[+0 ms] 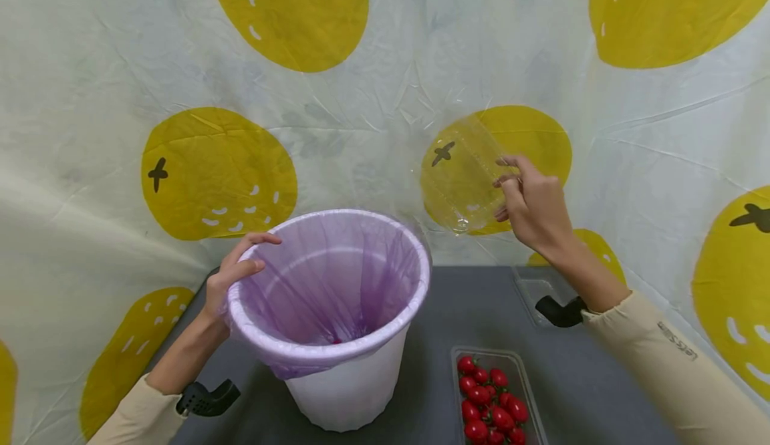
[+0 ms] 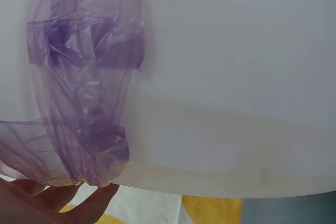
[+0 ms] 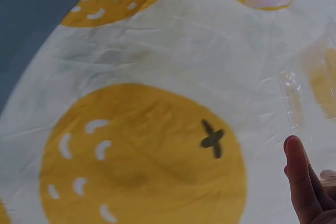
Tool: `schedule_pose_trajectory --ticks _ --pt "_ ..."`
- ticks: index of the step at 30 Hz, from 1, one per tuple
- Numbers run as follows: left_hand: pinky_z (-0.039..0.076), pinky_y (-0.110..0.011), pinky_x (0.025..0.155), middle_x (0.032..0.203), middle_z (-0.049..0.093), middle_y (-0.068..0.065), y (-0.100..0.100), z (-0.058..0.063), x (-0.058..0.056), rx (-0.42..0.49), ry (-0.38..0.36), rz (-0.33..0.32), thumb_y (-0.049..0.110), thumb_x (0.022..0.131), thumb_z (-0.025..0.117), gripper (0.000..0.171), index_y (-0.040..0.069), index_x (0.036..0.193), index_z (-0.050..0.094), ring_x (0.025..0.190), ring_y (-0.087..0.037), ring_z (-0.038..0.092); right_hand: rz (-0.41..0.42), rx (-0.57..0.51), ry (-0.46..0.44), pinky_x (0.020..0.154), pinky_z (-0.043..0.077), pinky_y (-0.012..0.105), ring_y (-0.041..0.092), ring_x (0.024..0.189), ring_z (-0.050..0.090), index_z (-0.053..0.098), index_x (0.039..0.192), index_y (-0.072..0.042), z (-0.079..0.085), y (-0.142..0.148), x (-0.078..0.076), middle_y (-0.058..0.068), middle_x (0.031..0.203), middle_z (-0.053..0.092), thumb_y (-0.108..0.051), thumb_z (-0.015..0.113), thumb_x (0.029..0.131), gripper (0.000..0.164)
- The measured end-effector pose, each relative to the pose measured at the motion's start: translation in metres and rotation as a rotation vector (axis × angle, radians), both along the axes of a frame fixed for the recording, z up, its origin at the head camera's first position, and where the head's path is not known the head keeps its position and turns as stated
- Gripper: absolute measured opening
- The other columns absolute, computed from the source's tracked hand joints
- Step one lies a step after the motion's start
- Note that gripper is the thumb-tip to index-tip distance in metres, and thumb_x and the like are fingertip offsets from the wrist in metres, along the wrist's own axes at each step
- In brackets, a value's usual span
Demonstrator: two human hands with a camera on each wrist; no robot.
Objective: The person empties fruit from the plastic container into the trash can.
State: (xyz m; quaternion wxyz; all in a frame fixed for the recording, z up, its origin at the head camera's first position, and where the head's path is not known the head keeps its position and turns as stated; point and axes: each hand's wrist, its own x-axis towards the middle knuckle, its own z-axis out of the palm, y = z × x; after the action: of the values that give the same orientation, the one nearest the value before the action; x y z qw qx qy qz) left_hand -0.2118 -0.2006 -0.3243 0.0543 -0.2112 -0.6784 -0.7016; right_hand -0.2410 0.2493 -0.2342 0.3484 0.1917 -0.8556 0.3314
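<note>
A white bin (image 1: 355, 395) lined with a purple bag (image 1: 385, 278) tilts toward me. My left hand (image 1: 225, 278) grips its left rim, thumb inside over the bag's folded edge. In the left wrist view the fingers (image 2: 100, 203) reach the rim beside the gathered purple bag (image 2: 89, 93). Up to the right of the bin, my right hand (image 1: 535, 204) pinches a clear plastic piece (image 1: 466, 171) with a moulded edge; thin transparent film seems to trail from its upper left. In the right wrist view this clear plastic (image 3: 296, 95) shows beyond the fingertips (image 3: 294, 148). A small red spot shows deep in the bag.
A clear tub (image 1: 532, 391) of red cherry tomatoes (image 1: 493, 405) sits on the grey table (image 1: 475, 325) right of the bin. Another clear tray (image 1: 529, 291) lies farther back, partly behind the right wrist. A white curtain (image 1: 373, 111) printed with yellow fruit hangs behind.
</note>
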Motion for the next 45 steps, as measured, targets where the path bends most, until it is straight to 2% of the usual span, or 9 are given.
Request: schedule_pose_trajectory --ticks 6,12,21,26,30,37,39,45 --pt "0.050 -0.036 0.088 0.137 0.049 -0.012 -0.001 0.001 0.001 -0.004 0.002 0.006 0.012 0.095 0.036 0.040 0.009 0.128 0.059 0.111 -0.029 0.053 -0.046 -0.011 -0.086 0.045 0.048 0.019 0.008 0.046 0.066 0.058 0.133 0.005 -0.031 0.026 -0.008 0.029 0.098 0.075 -0.012 0.032 0.105 0.041" --pt "0.051 -0.036 0.085 0.135 0.050 -0.013 0.000 0.001 0.001 -0.004 0.001 0.002 0.011 0.095 0.036 0.040 0.009 0.128 0.058 0.107 -0.029 0.054 -0.082 -0.053 -0.173 0.043 0.049 0.024 0.014 0.046 0.067 0.057 0.133 0.007 -0.067 0.047 -0.014 0.031 0.095 0.075 -0.010 0.030 0.105 0.042" --pt "0.054 -0.037 0.080 0.131 0.053 -0.011 0.000 0.001 0.001 -0.005 -0.013 -0.004 0.012 0.095 0.037 0.039 0.011 0.128 0.058 0.102 -0.030 0.057 -0.158 -0.155 -0.332 0.043 0.052 0.030 0.021 0.049 0.070 0.055 0.135 0.009 -0.120 0.070 -0.017 0.032 0.092 0.073 -0.018 0.028 0.105 0.049" --pt "0.053 -0.037 0.081 0.132 0.052 -0.012 0.000 0.000 0.000 -0.009 -0.008 0.001 0.012 0.095 0.037 0.039 0.010 0.128 0.058 0.104 -0.030 0.056 -0.183 -0.167 -0.401 0.045 0.054 0.032 0.025 0.050 0.071 0.054 0.135 0.013 -0.144 0.077 -0.018 0.032 0.090 0.073 -0.016 0.027 0.106 0.049" --pt "0.052 -0.036 0.083 0.133 0.052 -0.012 0.000 0.000 0.000 -0.013 -0.009 0.012 0.013 0.095 0.037 0.039 0.010 0.128 0.058 0.107 -0.029 0.055 -0.191 -0.141 -0.482 0.048 0.055 0.033 0.024 0.051 0.071 0.053 0.135 0.014 -0.160 0.079 -0.019 0.026 0.085 0.074 -0.016 0.027 0.106 0.049" --pt "0.048 -0.036 0.088 0.134 0.052 -0.011 0.000 0.001 0.001 -0.014 -0.017 0.018 0.012 0.094 0.036 0.040 0.011 0.128 0.058 0.111 -0.029 0.052 -0.169 -0.149 -0.703 0.059 0.061 0.041 0.024 0.058 0.074 0.046 0.142 0.016 -0.180 0.079 -0.018 0.023 0.082 0.073 -0.018 0.026 0.106 0.053" --pt "0.048 -0.036 0.088 0.134 0.052 -0.011 0.000 0.001 0.002 -0.011 -0.018 0.016 0.012 0.094 0.036 0.040 0.011 0.128 0.058 0.111 -0.029 0.052 -0.164 -0.152 -0.746 0.061 0.062 0.042 0.025 0.059 0.075 0.044 0.143 0.017 -0.186 0.078 -0.016 0.025 0.083 0.072 -0.017 0.025 0.106 0.054" --pt "0.049 -0.036 0.086 0.134 0.051 -0.011 0.000 0.002 0.002 -0.010 -0.019 0.012 0.012 0.094 0.036 0.040 0.011 0.127 0.058 0.110 -0.029 0.053 -0.145 -0.183 -0.835 0.060 0.062 0.039 0.026 0.060 0.074 0.040 0.141 0.020 -0.201 0.076 -0.011 0.035 0.103 0.071 -0.016 0.026 0.106 0.052"
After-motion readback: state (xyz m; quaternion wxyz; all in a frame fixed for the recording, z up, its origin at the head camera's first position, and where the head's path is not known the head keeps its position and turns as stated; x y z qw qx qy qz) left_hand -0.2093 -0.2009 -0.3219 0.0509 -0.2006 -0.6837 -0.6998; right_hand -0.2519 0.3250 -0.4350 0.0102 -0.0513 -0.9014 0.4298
